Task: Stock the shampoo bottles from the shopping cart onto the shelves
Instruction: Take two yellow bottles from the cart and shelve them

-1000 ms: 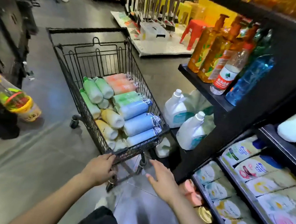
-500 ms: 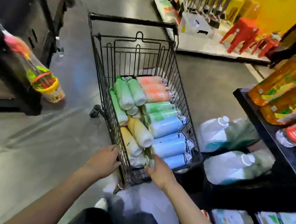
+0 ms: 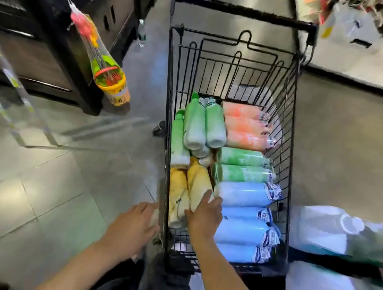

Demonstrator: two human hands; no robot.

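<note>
A black wire shopping cart [image 3: 288, 136] stands in front of me, full of shampoo bottles lying on their sides: green ones [image 3: 201, 127], orange ones [image 3: 244, 124], yellow ones [image 3: 181, 191] and blue ones [image 3: 244, 193]. My right hand [image 3: 204, 214] reaches over the cart's near edge, its fingers spread on a yellow bottle [image 3: 199, 183] next to the blue ones. My left hand [image 3: 129, 230] is outside the cart at its near left corner, fingers relaxed and holding nothing.
A dark shelf unit [image 3: 54, 47] stands at the left with a net bag of toys [image 3: 106, 72] hanging from it. White jugs [image 3: 332, 230] lie low at the right, close to the cart. Grey tiled floor [image 3: 39, 188] lies to the left.
The view has tilted down over the cart. My right hand has moved from the cart's near edge into the basket onto a yellow bottle. My left hand stays by the near left corner.
</note>
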